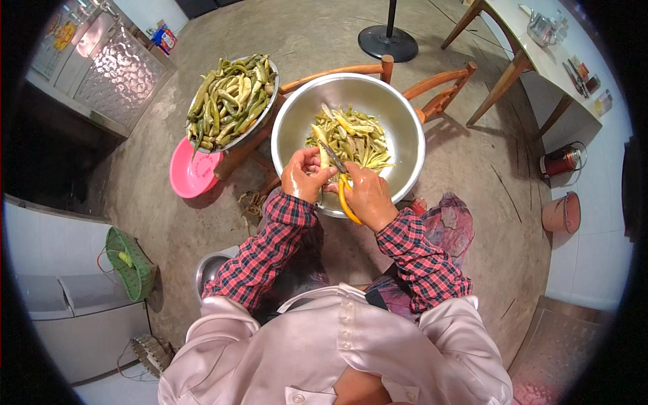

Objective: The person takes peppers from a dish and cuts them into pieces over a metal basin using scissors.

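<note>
Over the near side of a wide steel basin [349, 80], my left hand [302, 178] pinches a pale green chili pepper [324, 154] that points away from me. My right hand [369, 195] grips scissors [346, 197] with yellow handles, their dark blades lying against the pepper's right side. Cut pepper strips [354, 134] are heaped in the basin beneath both hands. Beyond my left hand, a metal bowl [276, 83] is piled high with whole green and yellowish peppers [230, 104]. The fingers hide the pepper's lower end.
Wooden chairs [440, 83] stand behind and under the basin. A pink plastic basin [187, 174] sits on the floor below the pepper bowl. A black stand base [388, 43] is farther off. To the right are a table [544, 55] and a pink bucket [562, 212]; a green basket [134, 266] is left.
</note>
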Available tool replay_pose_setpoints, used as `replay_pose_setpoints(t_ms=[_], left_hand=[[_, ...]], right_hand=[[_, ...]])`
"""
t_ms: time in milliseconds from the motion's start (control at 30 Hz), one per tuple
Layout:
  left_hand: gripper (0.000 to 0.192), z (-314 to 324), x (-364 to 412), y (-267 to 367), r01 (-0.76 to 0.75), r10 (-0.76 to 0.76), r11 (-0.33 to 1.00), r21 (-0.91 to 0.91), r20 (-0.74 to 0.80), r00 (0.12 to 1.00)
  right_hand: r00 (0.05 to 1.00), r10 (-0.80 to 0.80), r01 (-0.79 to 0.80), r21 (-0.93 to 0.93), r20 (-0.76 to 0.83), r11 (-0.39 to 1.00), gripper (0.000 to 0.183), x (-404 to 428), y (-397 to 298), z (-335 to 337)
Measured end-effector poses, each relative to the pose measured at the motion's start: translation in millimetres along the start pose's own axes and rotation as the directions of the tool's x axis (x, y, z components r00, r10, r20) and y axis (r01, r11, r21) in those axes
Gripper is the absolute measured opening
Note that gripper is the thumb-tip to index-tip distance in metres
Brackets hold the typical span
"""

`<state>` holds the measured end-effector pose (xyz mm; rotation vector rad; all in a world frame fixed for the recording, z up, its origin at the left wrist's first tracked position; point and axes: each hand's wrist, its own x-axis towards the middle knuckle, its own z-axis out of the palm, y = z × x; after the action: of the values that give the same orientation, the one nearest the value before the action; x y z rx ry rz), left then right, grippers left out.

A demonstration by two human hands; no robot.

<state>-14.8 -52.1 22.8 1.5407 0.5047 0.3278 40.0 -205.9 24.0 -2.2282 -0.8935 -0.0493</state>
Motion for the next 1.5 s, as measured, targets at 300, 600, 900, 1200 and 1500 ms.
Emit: replay_pose_setpoints(t_ms=[300,600,900,1200,1500], left_hand=[[0.050,-9.9,9.6,-14.2,-0.067,0.068,0.986,0.155,-0.001,0.998],[0.042,-27.2,9.2,-7.9,-0.032,0.022,0.968,0.251,0.043,0.999],[0.035,-41.6,8.5,-8.2,0.115,-0.112,0.993,-0.022,0.112,0.987],[0.032,-44.5,7.2,-7.2,0.214,-0.202,0.958,-0.193,0.079,0.976],[0.035,-27.5,12.5,-5.2,0.130,-0.138,0.956,-0.263,-0.014,0.990]], right_hand=[[0.999,-0.002,0.001,0.036,0.041,0.999,0.050,2.8,0.8,-2.9],[0.997,0.061,-0.063,0.034,0.055,0.997,0.051,7.2,8.9,-11.4],[0.975,0.160,-0.184,0.162,0.155,0.969,0.058,19.3,16.3,-20.9],[0.682,0.382,-0.729,0.541,0.623,0.419,0.072,22.6,25.7,-16.7],[0.782,0.193,-0.536,0.481,0.593,0.694,0.053,18.2,10.8,-20.0]])
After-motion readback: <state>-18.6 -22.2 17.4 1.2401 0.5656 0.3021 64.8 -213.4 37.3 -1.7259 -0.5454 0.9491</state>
